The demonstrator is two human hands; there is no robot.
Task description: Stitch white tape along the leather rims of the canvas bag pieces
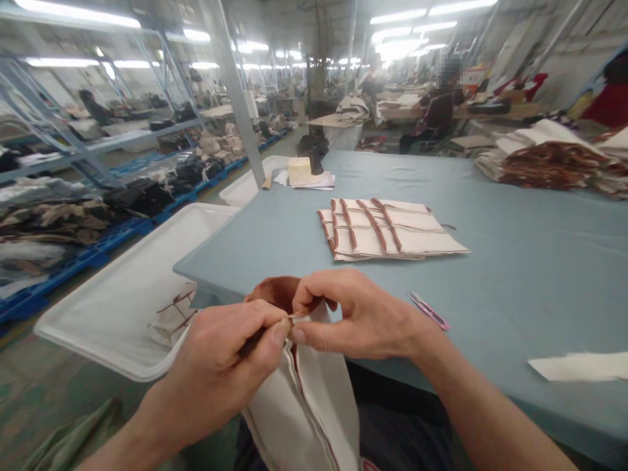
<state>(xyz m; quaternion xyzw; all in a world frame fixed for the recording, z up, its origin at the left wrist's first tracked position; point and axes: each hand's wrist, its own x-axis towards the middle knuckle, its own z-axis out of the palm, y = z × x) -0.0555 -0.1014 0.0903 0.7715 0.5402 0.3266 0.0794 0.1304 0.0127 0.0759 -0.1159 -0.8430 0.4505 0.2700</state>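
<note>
A cream fabric piece (328, 383) with a long raised seam and a brown band at its upper end hangs over my lap at the table's near edge. My left hand (230, 347) pinches its top edge where the seam ends. Close beside it, my right hand (343, 314) grips the same edge between thumb and fingers, the fingertips of both hands almost meeting. Just right of my right hand, a pair of pink-handled thread snips (428, 310) lies on the table. Farther back rests a stack of cream pieces with brown trim (392, 229).
The blue-covered table (490, 281) stretches ahead. Brown and cream pieces (554, 157) are piled at its far right, and a pale strip (579, 366) lies near the right edge. A white bin (112, 307) holding fabric stands at left. Co-workers sit in the background.
</note>
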